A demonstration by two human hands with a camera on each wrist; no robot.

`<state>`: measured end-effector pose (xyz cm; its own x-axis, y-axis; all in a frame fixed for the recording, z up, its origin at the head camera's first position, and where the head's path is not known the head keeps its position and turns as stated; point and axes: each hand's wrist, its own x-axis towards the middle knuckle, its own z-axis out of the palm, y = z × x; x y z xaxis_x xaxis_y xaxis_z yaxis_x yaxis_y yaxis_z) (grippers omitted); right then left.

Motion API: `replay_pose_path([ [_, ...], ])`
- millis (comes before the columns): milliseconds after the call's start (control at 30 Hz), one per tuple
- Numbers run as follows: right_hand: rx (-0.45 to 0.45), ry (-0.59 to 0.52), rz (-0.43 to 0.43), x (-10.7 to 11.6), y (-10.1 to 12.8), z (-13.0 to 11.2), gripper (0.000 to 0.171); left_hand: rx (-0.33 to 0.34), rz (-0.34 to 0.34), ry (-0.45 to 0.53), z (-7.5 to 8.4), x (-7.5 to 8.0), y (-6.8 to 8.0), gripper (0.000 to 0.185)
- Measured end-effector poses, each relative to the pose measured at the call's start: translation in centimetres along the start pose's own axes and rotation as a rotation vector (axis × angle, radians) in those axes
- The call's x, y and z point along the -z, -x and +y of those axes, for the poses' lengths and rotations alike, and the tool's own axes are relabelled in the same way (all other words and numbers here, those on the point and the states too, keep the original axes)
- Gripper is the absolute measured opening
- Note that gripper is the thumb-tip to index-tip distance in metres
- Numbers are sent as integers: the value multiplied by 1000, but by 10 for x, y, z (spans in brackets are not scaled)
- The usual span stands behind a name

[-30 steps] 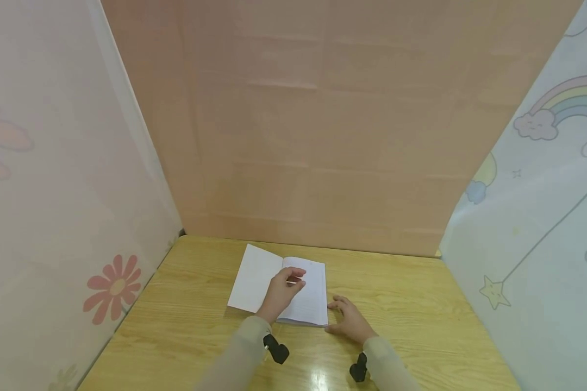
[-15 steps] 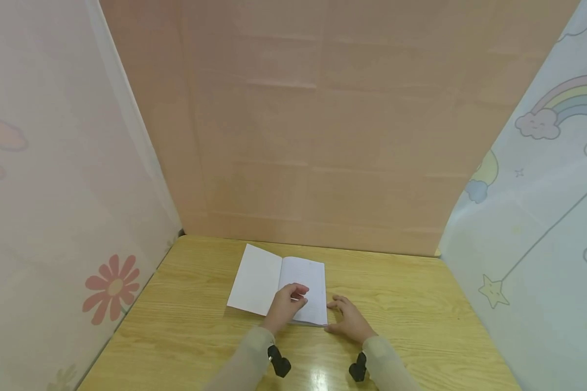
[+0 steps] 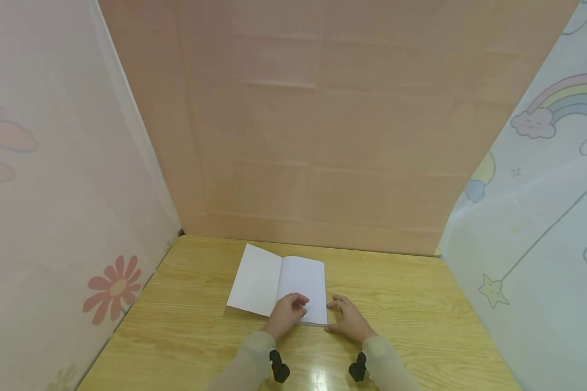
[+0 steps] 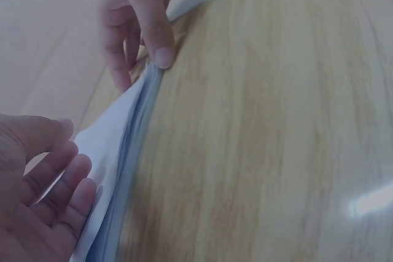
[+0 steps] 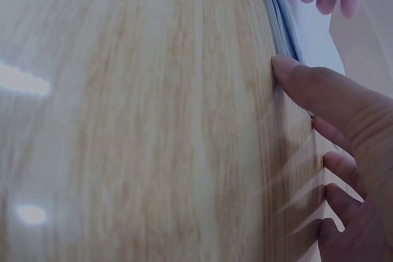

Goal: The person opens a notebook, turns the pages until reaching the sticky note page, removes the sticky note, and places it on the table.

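Fingers of our left hand (image 3: pixel 286 316) curl loosely on the open notebook (image 3: pixel 279 283); our right hand (image 3: pixel 348 319), fingers spread, apparently touches its lower-right corner.

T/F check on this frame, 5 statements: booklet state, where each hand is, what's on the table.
1. The booklet lies open on the table. True.
2. The left hand rests on the booklet's far edge. False: it lies on the near part of the right-hand page.
3. The right hand sits beside the booklet's right edge, thumb against it. True, as the right wrist view shows.
4. The right hand holds a pen. False: its fingers are spread on the table and hold nothing.
5. The booklet's left leaf lies under the left hand. False: that leaf is uncovered, and the hand is on the right-hand page.
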<state>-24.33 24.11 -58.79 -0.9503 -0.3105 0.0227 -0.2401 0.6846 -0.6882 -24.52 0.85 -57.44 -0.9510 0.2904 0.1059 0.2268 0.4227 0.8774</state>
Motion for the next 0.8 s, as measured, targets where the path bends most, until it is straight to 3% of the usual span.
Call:
replay_pose_path([
  [167, -7, -10, -4, 0, 0, 0, 63, -38, -12, -40, -4, -4, 0, 16],
  [600, -17, -26, -3, 1, 0, 0, 62, -21, -72, -209, -4, -12, -3, 27],
  [800, -14, -5, -4, 2, 0, -2, 61, -39, -69, -230, -4, -13, -4, 27],
])
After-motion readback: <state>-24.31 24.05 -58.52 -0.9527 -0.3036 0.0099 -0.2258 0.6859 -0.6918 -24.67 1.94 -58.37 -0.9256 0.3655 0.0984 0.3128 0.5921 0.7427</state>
